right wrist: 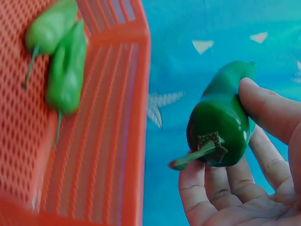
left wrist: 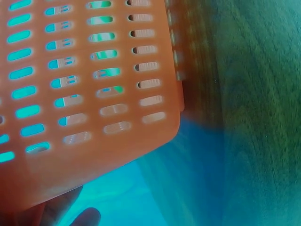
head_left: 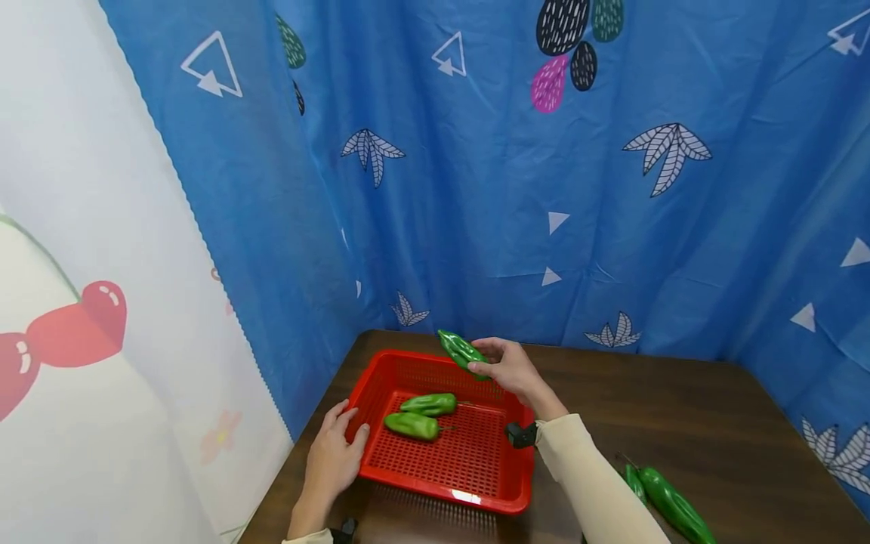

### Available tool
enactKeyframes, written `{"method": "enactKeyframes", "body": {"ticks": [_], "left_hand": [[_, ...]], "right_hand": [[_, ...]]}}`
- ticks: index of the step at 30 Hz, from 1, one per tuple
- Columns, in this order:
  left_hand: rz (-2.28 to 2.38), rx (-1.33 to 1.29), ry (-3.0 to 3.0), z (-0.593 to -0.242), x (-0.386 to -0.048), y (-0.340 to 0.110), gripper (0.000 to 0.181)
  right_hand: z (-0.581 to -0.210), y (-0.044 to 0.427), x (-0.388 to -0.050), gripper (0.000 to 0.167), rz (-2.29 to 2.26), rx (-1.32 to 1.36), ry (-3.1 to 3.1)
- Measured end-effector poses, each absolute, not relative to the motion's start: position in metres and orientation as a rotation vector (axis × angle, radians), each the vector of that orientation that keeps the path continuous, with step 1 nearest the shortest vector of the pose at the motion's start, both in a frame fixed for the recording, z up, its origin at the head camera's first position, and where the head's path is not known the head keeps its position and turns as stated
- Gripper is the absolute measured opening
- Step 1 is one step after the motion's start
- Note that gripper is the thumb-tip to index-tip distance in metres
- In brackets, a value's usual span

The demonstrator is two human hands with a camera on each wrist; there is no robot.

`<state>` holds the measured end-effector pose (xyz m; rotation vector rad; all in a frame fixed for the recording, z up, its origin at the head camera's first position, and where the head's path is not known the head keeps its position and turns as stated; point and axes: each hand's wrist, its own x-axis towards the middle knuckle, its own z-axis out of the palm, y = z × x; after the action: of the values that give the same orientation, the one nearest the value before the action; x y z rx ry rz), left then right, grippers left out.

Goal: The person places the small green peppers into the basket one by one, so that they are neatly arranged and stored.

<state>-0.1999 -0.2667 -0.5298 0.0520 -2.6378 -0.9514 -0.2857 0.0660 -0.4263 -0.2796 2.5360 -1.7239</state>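
Note:
In the head view, the right hand (head_left: 510,370) holds a dark green pepper (head_left: 462,351) above the far rim of a red basket (head_left: 469,499). The right wrist view shows that pepper (right wrist: 218,122) between the thumb and fingers of the hand (right wrist: 254,188), its stem toward the camera. Two lighter green peppers, one (head_left: 430,404) behind the other (head_left: 411,426), lie on the basket floor. The left hand (head_left: 334,457) rests at the basket's left rim, fingers spread; in the left wrist view its fingertips (left wrist: 70,214) are partly hidden by the basket wall (left wrist: 94,160).
More green peppers (head_left: 673,502) lie on the brown table (head_left: 680,408) to the right of the basket, partly behind the right sleeve. A blue patterned curtain (head_left: 476,189) hangs behind the table, and a white one (head_left: 102,189) at the left.

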Motion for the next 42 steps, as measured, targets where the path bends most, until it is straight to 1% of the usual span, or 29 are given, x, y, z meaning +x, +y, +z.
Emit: {"method": "enactKeyframes", "body": {"ticks": [10,16,27,36,42], "left_hand": [[-0.919,0.012,-2.596,-0.525,-0.201,-0.262,0.045],[-0.913,0.015,-2.613,-0.525,-0.201,-0.263,0.044],[-0.93,0.069,-2.619,-0.529,-0.199,-0.265,0.044],[-0.91,0.055,-2.616,-0.527,-0.201,-0.265,0.044],[-0.943,0.082,-2.641,-0.527,-0.199,-0.265,0.045]], "right_hand": [[-0.449,0.024,-0.275,0.044,-1.649,-0.434,2.402],[-0.464,0.006,-0.272,0.044,-1.589,-0.501,2.355],[-0.484,-0.019,-0.269,0.04,-1.427,-0.517,2.378],[-0.497,-0.026,-0.27,0.039,-1.36,-0.51,2.373],[-0.504,-0.027,-0.267,0.038,-1.312,-0.601,2.405]]}}
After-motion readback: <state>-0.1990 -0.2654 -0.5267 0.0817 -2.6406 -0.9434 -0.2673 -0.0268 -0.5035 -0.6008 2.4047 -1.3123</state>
